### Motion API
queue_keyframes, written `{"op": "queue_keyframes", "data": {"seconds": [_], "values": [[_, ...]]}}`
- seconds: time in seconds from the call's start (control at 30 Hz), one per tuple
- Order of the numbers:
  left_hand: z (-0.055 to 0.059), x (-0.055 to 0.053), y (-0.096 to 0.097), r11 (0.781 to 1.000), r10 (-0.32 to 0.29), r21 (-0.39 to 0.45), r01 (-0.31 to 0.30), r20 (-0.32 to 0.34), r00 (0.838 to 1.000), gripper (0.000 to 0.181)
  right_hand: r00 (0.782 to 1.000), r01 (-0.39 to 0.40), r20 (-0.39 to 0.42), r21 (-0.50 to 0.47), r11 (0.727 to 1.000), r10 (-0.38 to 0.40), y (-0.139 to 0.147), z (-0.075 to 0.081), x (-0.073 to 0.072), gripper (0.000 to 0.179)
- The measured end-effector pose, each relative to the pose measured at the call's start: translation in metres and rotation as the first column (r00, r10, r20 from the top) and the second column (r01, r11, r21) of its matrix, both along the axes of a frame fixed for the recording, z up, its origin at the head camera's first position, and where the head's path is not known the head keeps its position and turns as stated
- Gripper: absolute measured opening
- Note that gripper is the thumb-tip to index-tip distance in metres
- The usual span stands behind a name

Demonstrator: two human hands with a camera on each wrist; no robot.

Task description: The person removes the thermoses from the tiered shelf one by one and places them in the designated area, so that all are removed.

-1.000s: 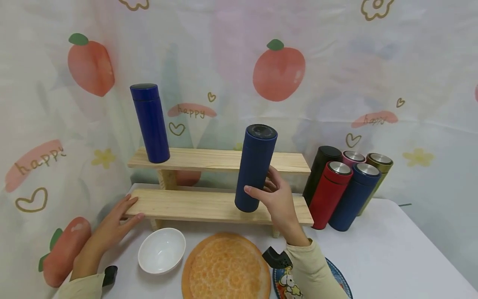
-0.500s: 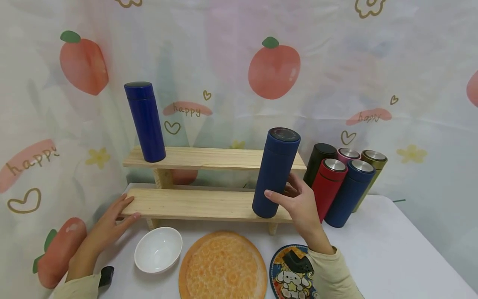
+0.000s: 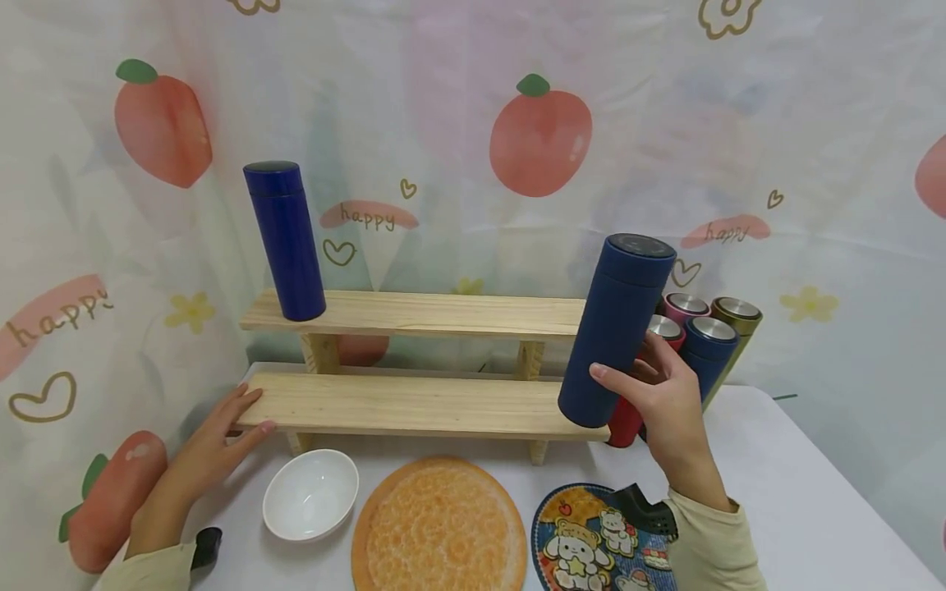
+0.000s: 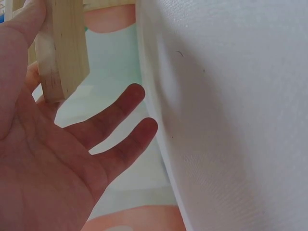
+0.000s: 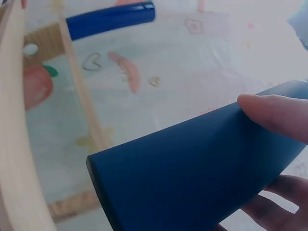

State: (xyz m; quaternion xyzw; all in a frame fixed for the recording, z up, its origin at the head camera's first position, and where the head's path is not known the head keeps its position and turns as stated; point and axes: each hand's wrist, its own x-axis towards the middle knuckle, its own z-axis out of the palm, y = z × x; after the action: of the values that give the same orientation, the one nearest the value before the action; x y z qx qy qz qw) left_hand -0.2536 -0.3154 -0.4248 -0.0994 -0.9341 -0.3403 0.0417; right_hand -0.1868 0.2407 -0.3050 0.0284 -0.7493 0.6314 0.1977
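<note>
A dark blue thermos bottle (image 3: 617, 328) with a black lid is held upright, slightly tilted, in my right hand (image 3: 665, 410). Thumb and fingers grip its lower half by the right end of the lower shelf. In the right wrist view, the bottle's (image 5: 192, 168) base is apart from the shelf boards. My left hand (image 3: 210, 451) holds the left end of the two-tier wooden shelf (image 3: 414, 402). The left wrist view has thumb and fingers about the board end (image 4: 62, 53), with two fingers stretched out. A glossy blue thermos (image 3: 287, 242) stands on the upper tier's left end.
Behind my right hand stand several thermoses, partly hidden: red (image 3: 624, 423), dark blue (image 3: 709, 349), pink (image 3: 686, 306) and gold (image 3: 739, 316). In front of the shelf are a white bowl (image 3: 310, 497), a round pizza-like mat (image 3: 439, 525) and a cartoon-printed round mat (image 3: 576, 542).
My right hand has carried the dark blue thermos rightward along the lower shelf to its right end, now covering part of the bottle group. The left hand keeps its place on the shelf.
</note>
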Motion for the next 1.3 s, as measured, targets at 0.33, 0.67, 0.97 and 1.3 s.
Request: {"op": "queue_keyframes", "data": {"seconds": [0.33, 0.67, 0.97, 1.3], "values": [[0.0, -0.001, -0.001, 1.0, -0.013, 0.0, 0.013, -0.005, 1.0, 0.081, 0.991, 0.136, -0.006, -0.053, 0.989, -0.137, 0.042, 0.011, 0.011, 0.08], [-0.002, -0.002, -0.002, 1.0, -0.015, 0.004, 0.015, -0.009, 1.0, 0.08, 0.965, 0.252, -0.026, -0.173, 0.952, -0.261, 0.083, 0.019, 0.025, 0.078], [-0.004, -0.002, -0.004, 1.0, -0.025, 0.016, 0.026, -0.014, 1.0, 0.08, 0.9, 0.429, 0.031, -0.234, 0.872, -0.434, 0.114, 0.017, 0.031, 0.087], [-0.005, -0.003, -0.003, 1.0, -0.025, 0.007, 0.025, -0.023, 0.999, 0.079, 0.882, 0.468, 0.101, -0.296, 0.833, -0.46, 0.143, 0.0, 0.028, 0.092]]}}
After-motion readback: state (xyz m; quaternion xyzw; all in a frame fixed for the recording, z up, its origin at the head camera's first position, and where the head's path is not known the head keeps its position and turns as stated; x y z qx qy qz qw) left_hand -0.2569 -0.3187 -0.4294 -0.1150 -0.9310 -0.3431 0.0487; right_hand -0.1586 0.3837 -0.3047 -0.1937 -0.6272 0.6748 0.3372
